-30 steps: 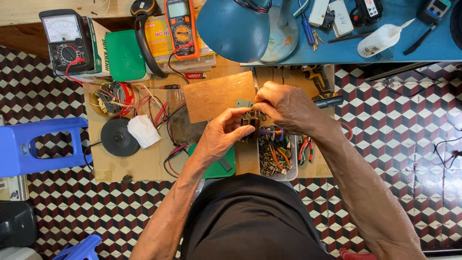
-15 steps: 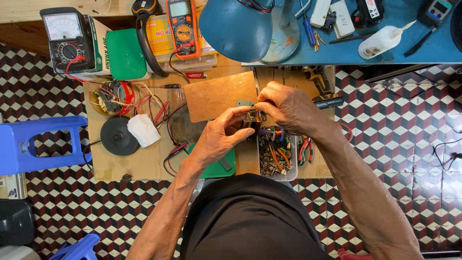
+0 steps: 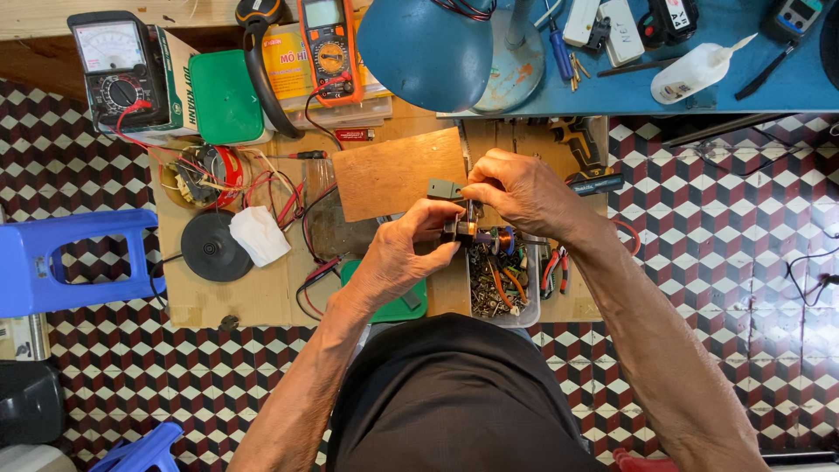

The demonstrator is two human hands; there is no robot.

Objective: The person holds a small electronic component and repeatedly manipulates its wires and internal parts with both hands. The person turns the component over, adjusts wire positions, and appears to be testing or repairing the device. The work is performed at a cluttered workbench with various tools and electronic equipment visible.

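Head view — both hands pinch a small copper-wound motor part.
Left hand (image 3: 398,258) steadies the part (image 3: 479,232); right hand (image 3: 516,188) grips its top above the parts tray (image 3: 498,293) — fine, careful fingertip turning comes next.

Bare forearms, no sleeves or gloves; a black shirt (image 3: 454,393) covers the torso.

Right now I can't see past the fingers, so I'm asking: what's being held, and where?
A small motor part with copper windings: the left hand pinches its left end, and the right hand grips it from above.
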